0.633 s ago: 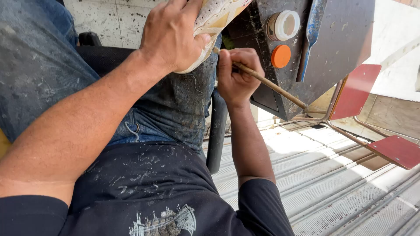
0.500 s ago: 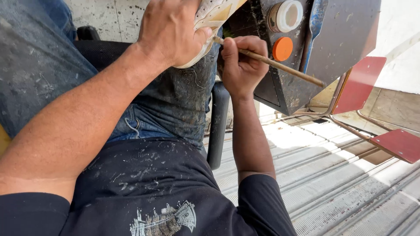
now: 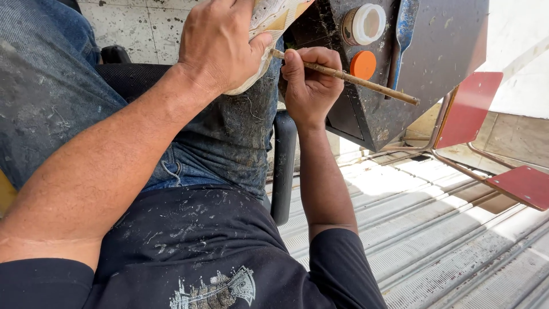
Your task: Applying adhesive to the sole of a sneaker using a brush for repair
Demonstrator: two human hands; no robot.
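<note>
Left hand (image 3: pixel 220 48) grip wraps a pale painted piece (image 3: pixel 273 16); right hand (image 3: pixel 310 86) grip pinches a thin brush handle (image 3: pixel 354 79)

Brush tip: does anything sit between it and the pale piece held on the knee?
Nothing visible does. The right hand holds the brush, whose tip runs straight to the pale piece beside the left hand thumb.

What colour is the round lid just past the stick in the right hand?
Orange lid, on the dark box, seen in the head view.
</note>
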